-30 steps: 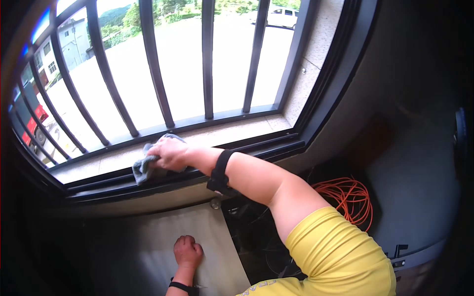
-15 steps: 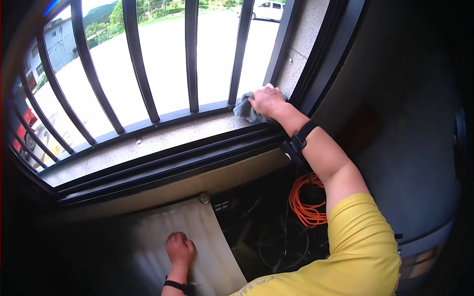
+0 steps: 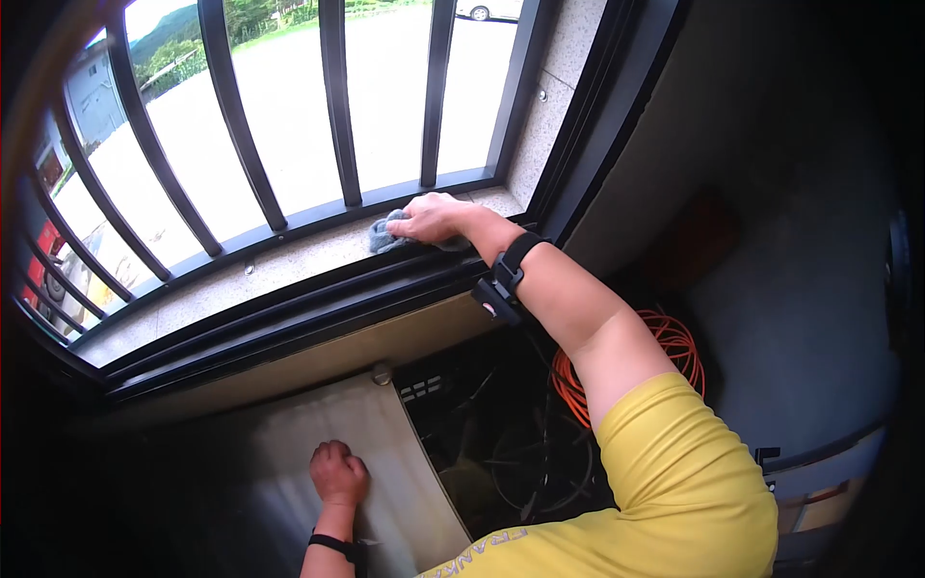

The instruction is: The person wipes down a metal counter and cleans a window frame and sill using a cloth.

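Note:
My right hand is closed on a crumpled grey-blue cloth and presses it onto the speckled stone windowsill. Part of the cloth bulges out at the left of the fingers, and some shows beneath the hand. The dark window track runs just below it, and the bars' bottom rail lies just above. My left hand rests with curled fingers on a smooth metal panel lower down. Nothing shows in that hand.
Dark vertical bars stand along the sill's outer side. Coiled orange cable lies below my right arm, near dark clutter. A round knob sits at the panel's far corner. A dark window frame rises at the right.
My right hand has slid the cloth leftward along the sill, away from the right corner. My left hand stays on the panel. The view has shifted a little.

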`<state>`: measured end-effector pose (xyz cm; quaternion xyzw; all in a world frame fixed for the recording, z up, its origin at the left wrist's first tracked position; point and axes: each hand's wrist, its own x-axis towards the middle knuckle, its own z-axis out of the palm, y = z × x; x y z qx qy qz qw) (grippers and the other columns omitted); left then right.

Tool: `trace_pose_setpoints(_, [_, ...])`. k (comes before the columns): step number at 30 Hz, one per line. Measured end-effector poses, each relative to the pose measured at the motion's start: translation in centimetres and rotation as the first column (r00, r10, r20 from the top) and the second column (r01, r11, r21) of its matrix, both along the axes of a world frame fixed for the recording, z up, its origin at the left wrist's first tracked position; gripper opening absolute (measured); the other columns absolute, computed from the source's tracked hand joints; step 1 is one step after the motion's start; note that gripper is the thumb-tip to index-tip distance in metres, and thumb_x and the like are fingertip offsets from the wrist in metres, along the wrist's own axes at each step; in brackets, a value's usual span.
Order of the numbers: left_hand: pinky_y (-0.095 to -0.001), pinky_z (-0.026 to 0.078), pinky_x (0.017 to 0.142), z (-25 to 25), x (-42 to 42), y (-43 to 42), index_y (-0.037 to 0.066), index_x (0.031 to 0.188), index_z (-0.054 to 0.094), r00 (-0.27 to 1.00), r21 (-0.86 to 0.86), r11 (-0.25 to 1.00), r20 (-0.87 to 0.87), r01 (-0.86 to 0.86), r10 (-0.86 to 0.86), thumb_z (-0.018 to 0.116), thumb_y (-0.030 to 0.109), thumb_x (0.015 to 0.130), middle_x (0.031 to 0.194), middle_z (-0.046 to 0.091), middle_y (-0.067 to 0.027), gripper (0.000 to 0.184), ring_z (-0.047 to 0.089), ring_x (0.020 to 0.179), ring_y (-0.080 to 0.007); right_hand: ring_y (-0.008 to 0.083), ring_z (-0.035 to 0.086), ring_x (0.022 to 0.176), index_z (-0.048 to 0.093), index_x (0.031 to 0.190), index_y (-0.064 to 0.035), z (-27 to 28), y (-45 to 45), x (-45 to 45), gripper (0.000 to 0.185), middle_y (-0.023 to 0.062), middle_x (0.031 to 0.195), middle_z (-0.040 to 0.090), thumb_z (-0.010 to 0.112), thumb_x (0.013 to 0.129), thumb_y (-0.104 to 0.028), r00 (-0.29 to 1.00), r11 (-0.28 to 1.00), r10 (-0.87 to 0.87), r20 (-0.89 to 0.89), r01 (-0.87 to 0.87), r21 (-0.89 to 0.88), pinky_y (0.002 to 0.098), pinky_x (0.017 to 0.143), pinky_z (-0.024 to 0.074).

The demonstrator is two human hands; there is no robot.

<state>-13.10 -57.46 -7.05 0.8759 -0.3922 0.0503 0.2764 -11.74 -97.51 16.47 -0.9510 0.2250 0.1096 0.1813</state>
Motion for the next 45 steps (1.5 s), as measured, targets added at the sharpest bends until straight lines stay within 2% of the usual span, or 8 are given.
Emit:
trace_pose_setpoints(7, [-0.0463, 0.044, 0.071, 0.1, -0.1, 0.3, 0.007, 0.076, 0.051, 0.999, 0.044, 0.999, -0.050, 0.006, -0.004, 0.050, 0.006, 0.068, 0.081, 0.053, -0.0140, 0.008, 0.052, 0.080, -0.0352, 0.0348, 0.063, 0.093, 0.066, 0.097, 0.0004, 0.7, 4.9, -1.2, 0.048, 0.0213, 0.092, 0.067, 0.064, 0.085, -0.045, 0.684, 0.942, -0.162, 0.712, -0.107, 0.317, 0.0396, 0.083, 0.0485])
trace_pose_setpoints(10, [-0.0463, 0.044, 0.070, 0.4, -0.4, 0.3, 0.006, 0.076, 0.051, 0.999, 0.043, 0.999, -0.032, -0.006, 0.007, 0.049, 0.005, 0.068, 0.080, 0.053, -0.0140, 0.008, 0.053, 0.079, -0.0353, 0.0333, 0.064, 0.078, 0.065, 0.093, -0.0001, 2.1, 3.4, -7.3, 0.039, 0.0188, 0.080, 0.066, 0.068, 0.084, -0.038, 0.507, 0.972, 0.045, 0.861, 0.175, -0.154, 0.0391, 0.071, 0.0509])
trace_pose_setpoints(14, [-0.0457, 0.045, 0.066, 0.2, -0.2, 0.3, 0.007, 0.073, 0.051, 1.000, 0.042, 0.999, 0.009, -0.024, 0.023, 0.051, 0.007, 0.065, 0.077, 0.053, -0.0131, 0.008, 0.053, 0.075, -0.0343, 0.0370, 0.064, 0.083, 0.059, 0.093, 0.0012, 1.2, 0.2, -12.5, 0.046, 0.0229, 0.082, 0.066, 0.048, 0.094, -0.044, 0.798, 0.763, -0.249, 0.549, 0.511, -0.397, 0.0476, 0.076, 0.0480])
trace_pose_setpoints(18, [-0.0455, 0.045, 0.066, 0.2, -0.2, 0.3, 0.008, 0.073, 0.051, 1.000, 0.032, 0.999, 0.003, -0.005, 0.005, 0.051, 0.008, 0.066, 0.077, 0.052, -0.0127, 0.008, 0.053, 0.074, -0.0342, 0.0363, 0.063, 0.091, 0.060, 0.096, -0.0002, -3.1, 0.5, -11.5, 0.047, 0.0223, 0.088, 0.067, 0.043, 0.095, -0.044, 0.910, 0.787, -0.275, 0.310, 0.398, -0.472, 0.0462, 0.086, 0.0434])
trace_pose_setpoints(27, [-0.0461, 0.044, 0.067, 0.4, -0.2, -0.1, 0.007, 0.076, 0.051, 1.000, 0.050, 0.999, 0.017, 0.010, -0.011, 0.051, 0.006, 0.066, 0.078, 0.053, -0.0130, 0.009, 0.053, 0.076, -0.0344, 0.0338, 0.062, 0.088, 0.060, 0.087, -0.0029, -3.9, 9.7, -4.4, 0.044, 0.0184, 0.082, 0.065, 0.049, 0.092, -0.045, 0.863, 0.953, 0.108, 0.494, 0.052, -0.298, 0.0439, 0.082, 0.0448])
trace_pose_setpoints(35, [-0.0460, 0.045, 0.068, 0.1, -0.6, 0.1, 0.008, 0.076, 0.052, 0.999, 0.046, 0.999, 0.040, -0.009, 0.007, 0.051, 0.006, 0.066, 0.078, 0.053, -0.0123, 0.010, 0.053, 0.076, -0.0336, 0.0329, 0.061, 0.101, 0.065, 0.100, -0.0109, -0.9, 11.7, -0.2, 0.037, 0.0142, 0.097, 0.067, 0.056, 0.087, -0.045, 0.909, 0.954, 0.300, 0.289, -0.277, -0.119, 0.0435, 0.087, 0.0460])
trace_pose_setpoints(38, [-0.0463, 0.045, 0.068, 0.1, 0.0, 0.2, 0.008, 0.076, 0.052, 1.000, 0.040, 0.999, 0.022, 0.002, -0.002, 0.051, 0.006, 0.066, 0.077, 0.053, -0.0120, 0.010, 0.053, 0.075, -0.0335, 0.0338, 0.061, 0.099, 0.065, 0.100, -0.0104, 0.3, 10.2, -2.5, 0.035, 0.0158, 0.097, 0.067, 0.059, 0.086, -0.042, 0.900, 0.989, 0.127, 0.416, -0.145, 0.013, 0.0437, 0.086, 0.0467])
trace_pose_setpoints(45, [-0.0455, 0.045, 0.067, 0.1, -0.1, 0.3, 0.008, 0.075, 0.051, 1.000, 0.024, 1.000, 0.016, -0.019, 0.019, 0.051, 0.007, 0.066, 0.076, 0.053, -0.0114, 0.009, 0.053, 0.074, -0.0326, 0.0226, 0.050, 0.106, 0.072, 0.085, -0.0095, 1.6, 2.1, -14.3, 0.029, 0.0055, 0.101, 0.059, 0.064, 0.083, -0.037, 0.946, 0.661, -0.008, 0.325, 0.249, -0.708, 0.0368, 0.088, 0.0430])
